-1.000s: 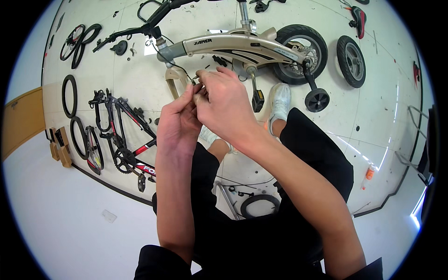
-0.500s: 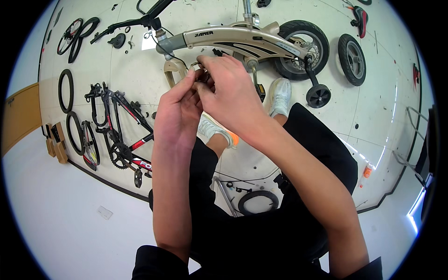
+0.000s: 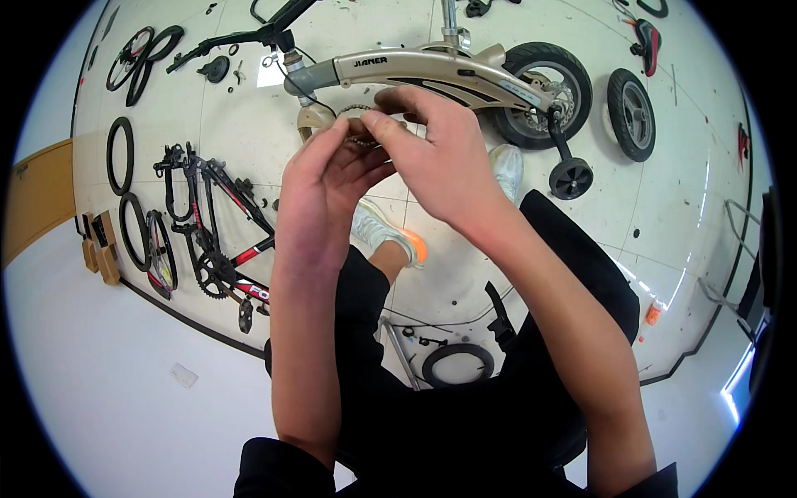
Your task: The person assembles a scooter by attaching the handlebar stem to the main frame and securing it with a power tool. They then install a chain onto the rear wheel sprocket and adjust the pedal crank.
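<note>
Between my two hands is a small beaded metal ring, which looks like a ball-bearing ring (image 3: 355, 108); part of it is hidden by my fingers. My left hand (image 3: 325, 178) is palm up, its thumb and fingers closed on the ring's near side. From the right, my right hand (image 3: 440, 158) bends over it with the thumb and fingertips at the ring. Just beyond lies the champagne-coloured bicycle frame (image 3: 415, 68) on its side, with its fork (image 3: 312, 120) close to my left fingertips. Its rear wheel (image 3: 544, 93) and a stabiliser wheel (image 3: 571, 178) are to the right.
A black and red bicycle frame (image 3: 237, 195) lies left, near several tyres and wheels. A loose wheel (image 3: 631, 114) and a red-black saddle (image 3: 647, 46) are at the right. By my legs lies a small tyre (image 3: 458, 363). My shoes (image 3: 386, 228) stand beneath my hands.
My right hand has shifted slightly right and its fingers have opened out, so more of the ring shows. The left hand stays almost in place. The view has shifted slightly.
</note>
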The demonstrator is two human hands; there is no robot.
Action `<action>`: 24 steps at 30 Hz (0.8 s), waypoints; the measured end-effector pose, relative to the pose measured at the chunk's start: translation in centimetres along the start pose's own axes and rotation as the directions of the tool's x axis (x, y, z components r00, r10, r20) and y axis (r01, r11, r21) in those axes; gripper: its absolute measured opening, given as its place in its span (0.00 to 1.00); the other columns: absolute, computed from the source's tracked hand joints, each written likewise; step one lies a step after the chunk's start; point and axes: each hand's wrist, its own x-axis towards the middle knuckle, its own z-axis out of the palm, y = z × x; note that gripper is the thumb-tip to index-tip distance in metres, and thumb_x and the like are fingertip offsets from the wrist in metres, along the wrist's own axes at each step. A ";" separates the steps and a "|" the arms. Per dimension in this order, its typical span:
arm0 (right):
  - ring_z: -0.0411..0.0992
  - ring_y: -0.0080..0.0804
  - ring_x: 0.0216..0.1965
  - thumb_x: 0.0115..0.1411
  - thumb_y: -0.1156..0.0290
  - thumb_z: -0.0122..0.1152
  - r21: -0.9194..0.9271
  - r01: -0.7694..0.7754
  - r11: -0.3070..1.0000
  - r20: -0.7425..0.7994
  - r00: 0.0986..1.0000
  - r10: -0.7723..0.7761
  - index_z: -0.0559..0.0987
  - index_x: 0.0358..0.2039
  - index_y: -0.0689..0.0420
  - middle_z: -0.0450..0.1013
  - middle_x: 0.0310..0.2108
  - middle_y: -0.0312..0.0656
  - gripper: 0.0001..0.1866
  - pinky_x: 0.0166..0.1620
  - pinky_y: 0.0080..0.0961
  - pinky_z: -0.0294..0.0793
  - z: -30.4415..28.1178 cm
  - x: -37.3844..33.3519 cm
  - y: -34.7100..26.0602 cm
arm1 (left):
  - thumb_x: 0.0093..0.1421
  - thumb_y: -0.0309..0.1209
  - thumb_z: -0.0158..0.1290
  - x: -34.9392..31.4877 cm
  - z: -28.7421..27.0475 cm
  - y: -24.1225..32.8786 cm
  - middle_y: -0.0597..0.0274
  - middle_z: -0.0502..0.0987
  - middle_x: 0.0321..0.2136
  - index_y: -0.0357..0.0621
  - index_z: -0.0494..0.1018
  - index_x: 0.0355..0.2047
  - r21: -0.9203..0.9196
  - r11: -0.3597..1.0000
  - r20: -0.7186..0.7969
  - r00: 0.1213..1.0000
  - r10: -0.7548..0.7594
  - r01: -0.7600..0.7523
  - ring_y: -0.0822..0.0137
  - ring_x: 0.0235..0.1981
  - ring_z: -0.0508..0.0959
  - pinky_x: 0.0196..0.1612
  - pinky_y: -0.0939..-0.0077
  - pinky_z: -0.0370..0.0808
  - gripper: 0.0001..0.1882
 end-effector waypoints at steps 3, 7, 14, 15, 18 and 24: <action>0.76 0.41 0.30 0.56 0.65 0.57 0.131 -0.179 0.975 0.108 0.980 0.166 0.78 0.31 0.69 0.76 0.27 0.53 0.16 0.36 0.29 0.74 -0.5 0.2 0.0 | 0.65 0.37 0.42 0.3 -0.1 -0.2 0.50 0.75 0.38 0.34 0.69 0.41 0.032 0.999 0.009 1.000 0.006 -0.006 0.57 0.42 0.77 0.51 0.60 0.71 0.16; 0.76 0.35 0.28 0.56 0.67 0.56 0.218 -0.256 0.942 0.128 0.964 0.233 0.79 0.31 0.68 0.77 0.27 0.51 0.14 0.35 0.26 0.74 -0.7 -0.1 -0.8 | 0.65 0.37 0.42 0.0 0.5 0.2 0.49 0.75 0.37 0.34 0.69 0.41 0.014 1.000 0.017 1.000 -0.007 0.007 0.56 0.41 0.77 0.50 0.60 0.72 0.17; 0.75 0.30 0.25 0.57 0.70 0.56 0.264 -0.316 0.911 0.107 0.949 0.298 0.79 0.30 0.68 0.77 0.24 0.48 0.12 0.32 0.26 0.73 -0.8 -0.2 -1.0 | 0.66 0.37 0.41 0.0 -0.6 0.3 0.52 0.75 0.37 0.34 0.71 0.38 -0.103 0.994 0.062 0.998 -0.023 0.029 0.58 0.43 0.75 0.49 0.60 0.70 0.17; 0.74 0.30 0.25 0.57 0.70 0.56 0.275 -0.320 0.907 0.101 0.947 0.304 0.79 0.30 0.69 0.77 0.24 0.48 0.12 0.31 0.26 0.73 -0.8 -0.2 -1.1 | 0.66 0.37 0.41 0.0 -0.6 0.3 0.53 0.75 0.37 0.34 0.71 0.38 -0.093 0.995 0.062 0.998 -0.025 0.030 0.59 0.44 0.74 0.50 0.60 0.70 0.16; 0.74 0.29 0.25 0.57 0.71 0.56 0.287 -0.320 0.903 0.088 0.947 0.308 0.79 0.30 0.70 0.76 0.23 0.48 0.13 0.31 0.26 0.73 -1.1 0.1 -1.0 | 0.66 0.36 0.42 0.3 -0.5 0.0 0.54 0.75 0.37 0.35 0.71 0.37 -0.073 0.997 0.089 0.996 -0.022 0.028 0.61 0.44 0.73 0.50 0.59 0.69 0.15; 0.72 0.25 0.36 0.60 0.67 0.56 0.194 -0.448 0.872 0.168 0.891 0.421 0.79 0.36 0.67 0.77 0.32 0.42 0.14 0.42 0.22 0.69 -2.1 0.5 -2.0 | 0.66 0.35 0.43 0.0 -0.5 -0.3 0.56 0.75 0.36 0.36 0.71 0.36 -0.054 0.999 0.134 0.991 0.009 -0.002 0.62 0.44 0.73 0.50 0.60 0.68 0.13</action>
